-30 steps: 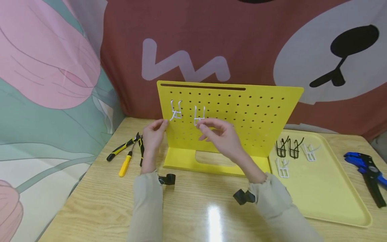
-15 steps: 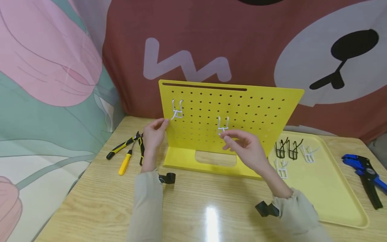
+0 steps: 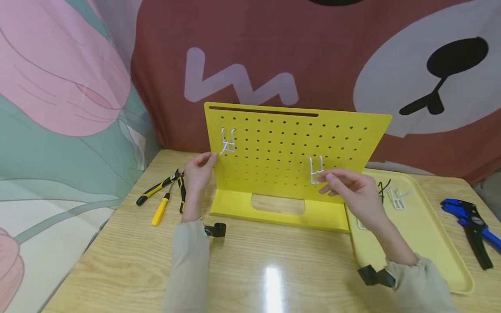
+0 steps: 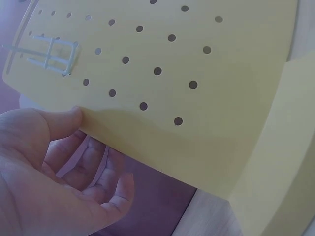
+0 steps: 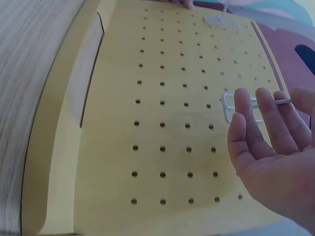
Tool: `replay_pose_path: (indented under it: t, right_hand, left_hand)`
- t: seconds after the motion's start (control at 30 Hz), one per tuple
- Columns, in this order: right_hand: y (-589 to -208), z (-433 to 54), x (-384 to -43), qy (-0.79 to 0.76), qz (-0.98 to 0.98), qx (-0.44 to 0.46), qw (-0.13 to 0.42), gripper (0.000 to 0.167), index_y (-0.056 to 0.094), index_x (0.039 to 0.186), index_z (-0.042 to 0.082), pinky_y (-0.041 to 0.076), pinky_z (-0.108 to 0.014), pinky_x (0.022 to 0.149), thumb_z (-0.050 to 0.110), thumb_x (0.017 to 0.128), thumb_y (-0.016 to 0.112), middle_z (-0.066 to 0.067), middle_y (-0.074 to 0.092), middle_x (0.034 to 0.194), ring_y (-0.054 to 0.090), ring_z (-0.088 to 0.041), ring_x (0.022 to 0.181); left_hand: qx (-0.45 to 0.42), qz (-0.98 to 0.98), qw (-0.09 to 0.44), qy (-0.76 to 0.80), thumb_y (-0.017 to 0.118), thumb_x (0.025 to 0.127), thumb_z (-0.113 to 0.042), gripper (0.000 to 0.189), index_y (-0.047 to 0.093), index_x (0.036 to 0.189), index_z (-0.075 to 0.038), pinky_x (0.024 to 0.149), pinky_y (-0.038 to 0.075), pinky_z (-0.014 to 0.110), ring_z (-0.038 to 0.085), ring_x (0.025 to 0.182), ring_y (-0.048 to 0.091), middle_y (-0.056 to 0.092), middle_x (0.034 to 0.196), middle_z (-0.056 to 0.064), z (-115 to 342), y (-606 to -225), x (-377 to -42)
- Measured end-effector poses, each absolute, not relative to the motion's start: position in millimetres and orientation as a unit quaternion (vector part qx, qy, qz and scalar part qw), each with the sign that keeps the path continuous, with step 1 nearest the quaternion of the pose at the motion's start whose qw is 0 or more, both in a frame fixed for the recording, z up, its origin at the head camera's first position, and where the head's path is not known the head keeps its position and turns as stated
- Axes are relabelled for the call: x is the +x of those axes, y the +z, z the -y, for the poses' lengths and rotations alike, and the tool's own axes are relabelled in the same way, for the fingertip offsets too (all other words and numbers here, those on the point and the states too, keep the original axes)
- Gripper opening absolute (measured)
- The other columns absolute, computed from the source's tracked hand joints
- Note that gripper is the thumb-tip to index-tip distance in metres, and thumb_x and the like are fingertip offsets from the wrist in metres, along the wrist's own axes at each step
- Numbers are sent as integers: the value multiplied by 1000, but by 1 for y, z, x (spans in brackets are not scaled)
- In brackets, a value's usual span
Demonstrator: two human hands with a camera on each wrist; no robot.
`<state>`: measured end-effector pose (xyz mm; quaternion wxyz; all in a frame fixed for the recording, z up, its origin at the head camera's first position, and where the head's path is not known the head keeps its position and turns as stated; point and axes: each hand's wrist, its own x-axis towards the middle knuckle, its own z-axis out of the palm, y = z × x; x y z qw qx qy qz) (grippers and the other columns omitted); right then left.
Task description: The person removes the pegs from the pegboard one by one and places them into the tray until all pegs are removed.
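A yellow pegboard (image 3: pixel 270 150) stands upright on its flat base. Its left edge is pinched between the thumb and fingers of my left hand (image 3: pixel 197 176); the left wrist view shows the thumb (image 4: pixel 66 123) on the front face and the fingers behind. My right hand (image 3: pixel 358 193) pinches a white wire hook (image 3: pixel 312 170) by its prong, in front of the board's right half. In the right wrist view, the fingers partly cover this hook (image 5: pixel 227 109). Another white wire hook (image 3: pixel 228 143) hangs in the holes at the board's upper left.
A yellow tray (image 3: pixel 422 243) at the right holds white hooks (image 3: pixel 398 201) and a black hook (image 3: pixel 381 191), partly behind my right hand. Blue-and-black wire strippers (image 3: pixel 471 221) lie beyond it. Pliers (image 3: pixel 156 189) and a yellow-handled screwdriver (image 3: pixel 160 212) lie left of the board.
My right hand has carried the white hook rightward and slightly down across the board's front, now covering part of the tray. My left hand keeps its place at the board's edge.
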<state>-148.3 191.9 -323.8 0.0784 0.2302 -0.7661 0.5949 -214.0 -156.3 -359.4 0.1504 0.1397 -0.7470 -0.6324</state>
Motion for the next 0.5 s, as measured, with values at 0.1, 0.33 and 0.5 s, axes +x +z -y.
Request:
replay_pose_path:
  t: [0.1, 0.33, 0.5]
  right_hand:
    - [-324, -203, -147, 613, 753, 225, 81, 18, 63, 105, -11, 53, -23, 66, 2, 97, 54, -2, 72, 95, 69, -15, 75]
    - [-327, -234, -142, 640, 734, 214, 81, 18, 61, 106, -14, 53, -20, 65, -4, 97, 50, -3, 73, 92, 69, -14, 75]
    - [-328, -267, -136, 651, 730, 188, 86, 19, 62, 109, -10, 53, -20, 67, -3, 98, 48, -3, 74, 90, 70, -12, 78]
  left_hand:
    - [143, 748, 150, -630, 67, 91, -28, 34, 69, 116, -5, 87, 44, 34, 23, 105, 57, 64, 116, 12, 157, -359, -214]
    - [146, 753, 149, -624, 67, 91, -29, 33, 69, 116, -6, 90, 43, 36, 23, 107, 56, 64, 117, 11, 158, -358, -213]
    - [148, 752, 141, -626, 67, 91, -29, 35, 68, 117, -6, 92, 42, 37, 23, 109, 55, 64, 118, 11, 158, -358, -215]
